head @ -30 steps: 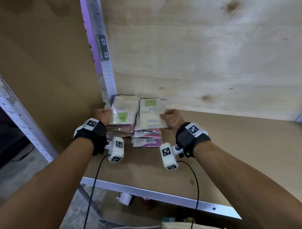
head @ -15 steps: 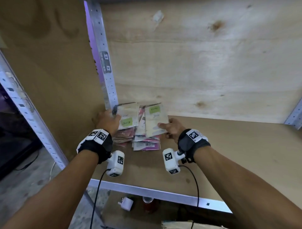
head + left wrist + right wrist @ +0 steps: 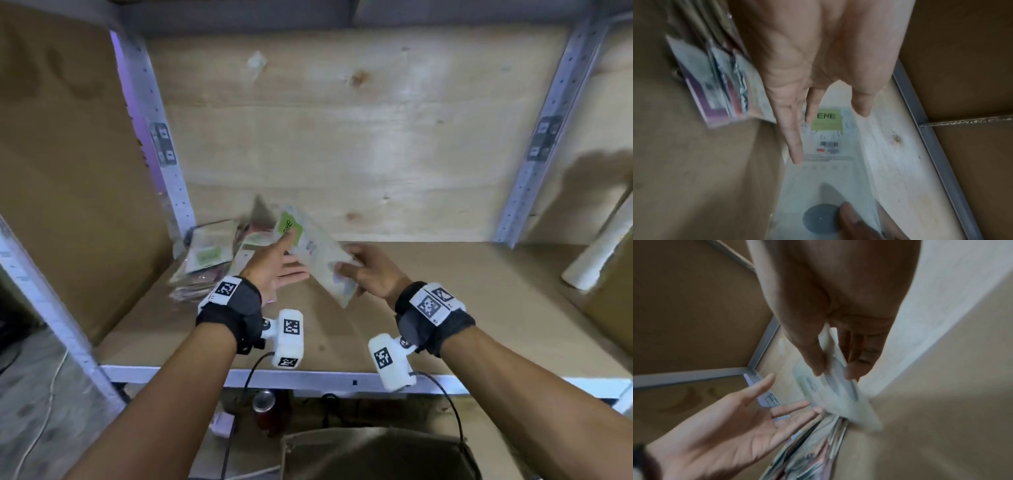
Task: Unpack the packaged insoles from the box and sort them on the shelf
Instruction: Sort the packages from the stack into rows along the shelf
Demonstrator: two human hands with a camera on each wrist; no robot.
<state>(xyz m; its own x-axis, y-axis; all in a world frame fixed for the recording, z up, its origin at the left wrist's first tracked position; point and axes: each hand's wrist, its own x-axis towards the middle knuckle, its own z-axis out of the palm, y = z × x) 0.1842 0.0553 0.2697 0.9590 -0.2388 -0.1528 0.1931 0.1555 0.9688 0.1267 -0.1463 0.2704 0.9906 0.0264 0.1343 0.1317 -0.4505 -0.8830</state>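
A stack of packaged insoles (image 3: pixel 205 260) lies in the back left corner of the brown shelf board (image 3: pixel 445 308). My right hand (image 3: pixel 346 263) pinches one white packet with a green label (image 3: pixel 315 253) by its lower end and holds it tilted above the shelf, right of the stack. In the right wrist view, thumb and fingers clamp that packet (image 3: pixel 834 386). My left hand (image 3: pixel 289 255) is open with straight fingers, its index tip at the green label. The left wrist view shows the label (image 3: pixel 826 121) beyond its fingers and the stack (image 3: pixel 715 81) to the left.
Metal uprights (image 3: pixel 164 154) (image 3: pixel 544 137) frame a plywood back wall. A white roll (image 3: pixel 596 253) leans at the shelf's right side. Below the front rail (image 3: pixel 342 380) stand a red can (image 3: pixel 267 407) and an open cardboard box (image 3: pixel 376 452).
My right hand has lifted the green-labelled packet off the stack and swung it right. My left hand has let go of the stack and opened towards the packet.
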